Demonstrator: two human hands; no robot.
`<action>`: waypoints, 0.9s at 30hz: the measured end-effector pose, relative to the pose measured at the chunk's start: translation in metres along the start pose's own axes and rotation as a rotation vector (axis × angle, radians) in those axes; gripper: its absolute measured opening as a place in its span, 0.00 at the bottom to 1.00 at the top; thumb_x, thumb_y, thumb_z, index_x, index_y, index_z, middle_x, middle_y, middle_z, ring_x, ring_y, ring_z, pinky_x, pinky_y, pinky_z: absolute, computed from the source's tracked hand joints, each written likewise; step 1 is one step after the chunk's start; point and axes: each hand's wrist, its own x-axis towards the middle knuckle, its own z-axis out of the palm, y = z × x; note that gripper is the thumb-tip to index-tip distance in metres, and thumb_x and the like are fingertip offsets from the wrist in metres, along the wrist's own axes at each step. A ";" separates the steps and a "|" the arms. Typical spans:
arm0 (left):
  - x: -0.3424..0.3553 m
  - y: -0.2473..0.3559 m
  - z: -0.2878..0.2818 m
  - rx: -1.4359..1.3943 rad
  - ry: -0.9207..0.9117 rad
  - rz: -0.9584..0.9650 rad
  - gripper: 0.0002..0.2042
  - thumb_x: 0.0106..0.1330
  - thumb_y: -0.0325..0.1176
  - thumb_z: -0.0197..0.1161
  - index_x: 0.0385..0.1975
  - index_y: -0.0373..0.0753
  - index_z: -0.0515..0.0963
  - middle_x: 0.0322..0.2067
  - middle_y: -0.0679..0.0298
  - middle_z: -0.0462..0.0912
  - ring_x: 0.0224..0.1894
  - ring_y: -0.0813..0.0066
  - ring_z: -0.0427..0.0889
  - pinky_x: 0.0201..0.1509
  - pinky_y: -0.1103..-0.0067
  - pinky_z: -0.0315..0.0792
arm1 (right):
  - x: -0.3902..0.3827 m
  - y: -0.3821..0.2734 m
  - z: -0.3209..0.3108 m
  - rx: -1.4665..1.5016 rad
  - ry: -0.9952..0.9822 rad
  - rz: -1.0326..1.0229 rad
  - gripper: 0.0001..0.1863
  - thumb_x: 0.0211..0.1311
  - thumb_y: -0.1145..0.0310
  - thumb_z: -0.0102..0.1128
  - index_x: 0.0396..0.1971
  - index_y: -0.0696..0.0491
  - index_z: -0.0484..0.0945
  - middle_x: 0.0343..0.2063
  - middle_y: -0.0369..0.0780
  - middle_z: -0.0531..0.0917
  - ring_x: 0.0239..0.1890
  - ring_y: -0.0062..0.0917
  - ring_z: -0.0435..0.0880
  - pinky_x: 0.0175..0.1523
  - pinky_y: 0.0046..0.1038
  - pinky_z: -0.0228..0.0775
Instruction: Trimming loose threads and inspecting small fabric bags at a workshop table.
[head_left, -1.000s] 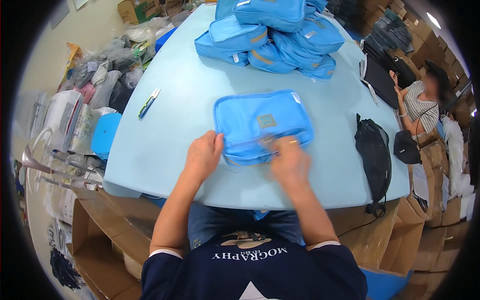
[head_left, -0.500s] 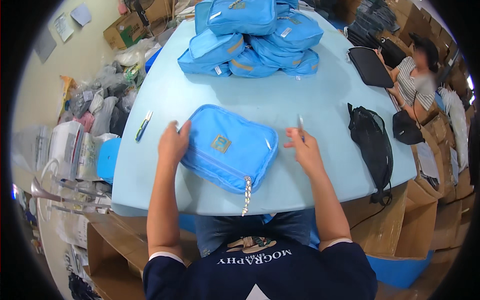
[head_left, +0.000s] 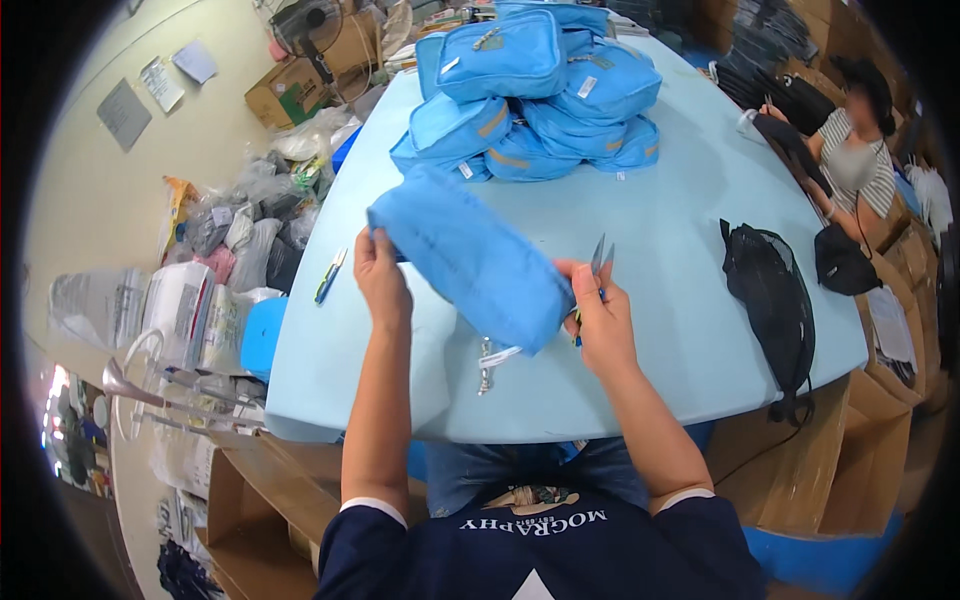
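Observation:
A blue zippered pouch point(head_left: 470, 260) is tilted up off the table, blurred by motion, its side turned upward. My left hand point(head_left: 385, 280) is closed on its left end, the thumb on the edge. At the other end my right hand point(head_left: 605, 320) holds a pair of thread snips point(head_left: 600, 258), blades pointing up and apart, while thumb and fingertips touch the pouch. A patterned cord pull point(head_left: 486, 368) and a white label point(head_left: 499, 355) hang from the pouch's lower side. Its front face is hidden.
Similar blue pouches point(head_left: 500, 60) are piled on the far table point(head_left: 420, 400). Another pair of snips point(head_left: 330, 276) lies to the left. A black mesh bag point(head_left: 768, 300) and black pouch point(head_left: 846, 260) lie right. A co-worker point(head_left: 855, 150) sits far right; cardboard boxes point(head_left: 820, 470) stand below the edge.
The pouch has been lifted and tipped, so its front no longer shows. My left hand has taken its left end, and my right hand has come in to its right end with the snips.

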 end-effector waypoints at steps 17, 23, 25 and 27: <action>-0.015 0.083 0.049 0.082 -0.341 0.476 0.06 0.65 0.23 0.51 0.36 0.39 0.75 0.60 0.55 0.67 0.70 0.58 0.45 0.68 0.66 0.46 | 0.045 -0.004 -0.020 -0.243 0.165 -0.145 0.11 0.56 0.72 0.60 0.39 0.57 0.79 0.22 0.30 0.73 0.18 0.10 0.63 0.21 0.16 0.53; -0.034 0.077 0.054 0.228 -0.375 0.488 0.07 0.59 0.20 0.55 0.33 0.40 0.76 0.59 0.56 0.68 0.69 0.54 0.47 0.67 0.64 0.48 | 0.036 -0.025 -0.005 -0.148 0.100 -0.051 0.11 0.59 0.67 0.58 0.37 0.58 0.79 0.21 0.30 0.73 0.19 0.11 0.64 0.22 0.16 0.56; -0.034 0.078 0.055 0.315 -0.364 0.484 0.09 0.57 0.18 0.54 0.33 0.39 0.76 0.58 0.56 0.69 0.68 0.53 0.51 0.67 0.65 0.49 | 0.032 -0.030 -0.004 -0.132 0.121 0.017 0.12 0.60 0.68 0.59 0.38 0.59 0.78 0.22 0.31 0.73 0.17 0.11 0.63 0.21 0.16 0.55; -0.016 0.070 0.054 0.344 -0.364 0.451 0.10 0.58 0.18 0.53 0.38 0.37 0.76 0.58 0.53 0.68 0.64 0.56 0.60 0.66 0.68 0.54 | 0.037 -0.035 -0.004 -0.116 0.020 -0.094 0.12 0.61 0.67 0.58 0.38 0.60 0.78 0.22 0.31 0.73 0.17 0.12 0.63 0.21 0.16 0.55</action>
